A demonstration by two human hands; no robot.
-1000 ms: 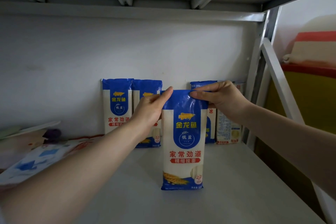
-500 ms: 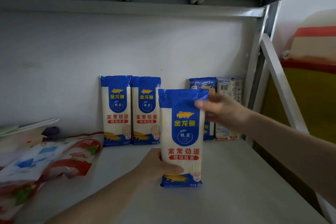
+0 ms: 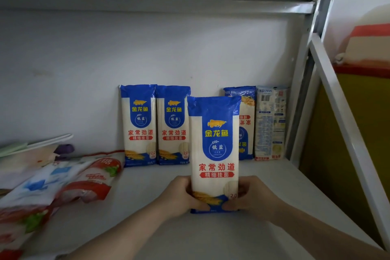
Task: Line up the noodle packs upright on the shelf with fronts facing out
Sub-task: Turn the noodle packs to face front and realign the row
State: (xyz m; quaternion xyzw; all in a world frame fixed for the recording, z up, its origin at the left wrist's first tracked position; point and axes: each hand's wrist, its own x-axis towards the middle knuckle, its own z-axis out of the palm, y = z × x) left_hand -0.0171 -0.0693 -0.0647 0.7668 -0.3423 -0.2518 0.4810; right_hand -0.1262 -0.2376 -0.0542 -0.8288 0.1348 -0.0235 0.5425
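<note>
A blue and white noodle pack stands upright in the middle of the shelf, front facing me. My left hand grips its lower left edge and my right hand grips its lower right edge. Against the back wall two matching packs stand upright side by side, fronts out. Behind the held pack to the right, another pack stands upside down. Beside it a pack shows its back with a barcode.
Several soft red, white and blue bags lie piled at the left of the shelf, with flat items behind them. The white shelf frame rises at the right. A red and yellow object stands beyond it.
My left hand dropped from the pack's top to its bottom, then my right hand came down to the lower right edge. The pack has stayed upright in about the same spot.
</note>
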